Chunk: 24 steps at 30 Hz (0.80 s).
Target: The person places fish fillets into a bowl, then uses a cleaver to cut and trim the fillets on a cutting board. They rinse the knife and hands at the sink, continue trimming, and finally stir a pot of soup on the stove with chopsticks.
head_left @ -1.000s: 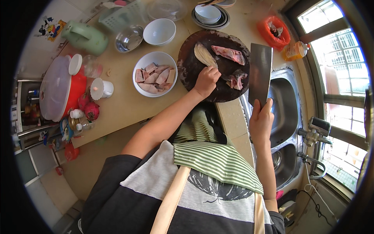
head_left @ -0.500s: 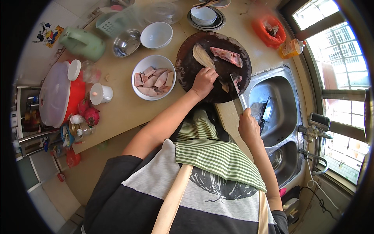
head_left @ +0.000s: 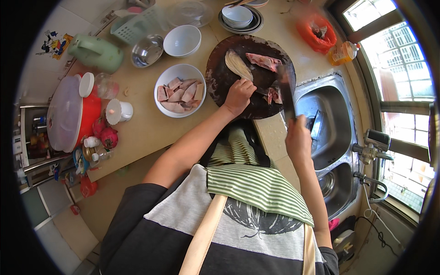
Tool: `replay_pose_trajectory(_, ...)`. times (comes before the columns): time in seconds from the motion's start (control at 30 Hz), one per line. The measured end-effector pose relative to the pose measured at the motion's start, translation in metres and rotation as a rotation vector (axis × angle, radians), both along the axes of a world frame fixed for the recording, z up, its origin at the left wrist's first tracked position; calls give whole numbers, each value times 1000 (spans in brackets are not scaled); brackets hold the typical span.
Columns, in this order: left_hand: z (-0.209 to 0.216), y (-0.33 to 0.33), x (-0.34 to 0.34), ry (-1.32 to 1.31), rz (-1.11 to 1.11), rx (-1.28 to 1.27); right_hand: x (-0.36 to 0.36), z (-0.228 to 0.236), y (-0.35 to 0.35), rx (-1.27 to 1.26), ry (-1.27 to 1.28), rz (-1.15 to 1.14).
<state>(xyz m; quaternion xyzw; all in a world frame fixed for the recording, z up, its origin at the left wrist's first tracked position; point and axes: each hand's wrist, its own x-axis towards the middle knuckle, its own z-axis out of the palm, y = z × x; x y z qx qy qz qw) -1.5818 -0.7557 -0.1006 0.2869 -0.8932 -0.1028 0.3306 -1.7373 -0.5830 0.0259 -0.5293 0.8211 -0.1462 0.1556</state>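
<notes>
Bowl [head_left: 178, 69] of cut flesh [head_left: 181, 94] stands just beside the round board [head_left: 220, 91], presumably for reach. Left hand [head_left: 240, 97] has fingers bunched at the near end of a pale piece [head_left: 237, 64] on the board, apparently steadying it; whether they clamp it cannot be told. Right hand [head_left: 299, 137] has fingers clamped around a cleaver [head_left: 287, 91], likely for control, its blurred blade indistinct.

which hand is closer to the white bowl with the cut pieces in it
Left. The left hand is over the chopping board, right of the bowl; the right hand, gripping the cleaver, is farther right, by the sink's left edge.
</notes>
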Motion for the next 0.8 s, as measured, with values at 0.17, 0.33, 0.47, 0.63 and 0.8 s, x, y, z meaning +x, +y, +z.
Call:
replay_pose_trajectory(0.17, 1, -2, 0, 25, -5, -27, -18, -22, -11, 102, -109, 125)
replay_pose_trajectory(0.33, 12, -17, 6, -11, -22, -17, -13, -18, 10, 146, -27, 159)
replay_pose_trajectory(0.47, 30, -30, 18, -83, -32, -29, -7, -11, 24, 265, -38, 101)
replay_pose_trajectory(0.63, 50, -35, 22, -38, -132, -49, -9, -1, 23, 220, -113, 73)
replay_pose_trajectory(0.8, 50, -29, 21, -203, -171, -40, -4, 18, 23, 125, -99, 27)
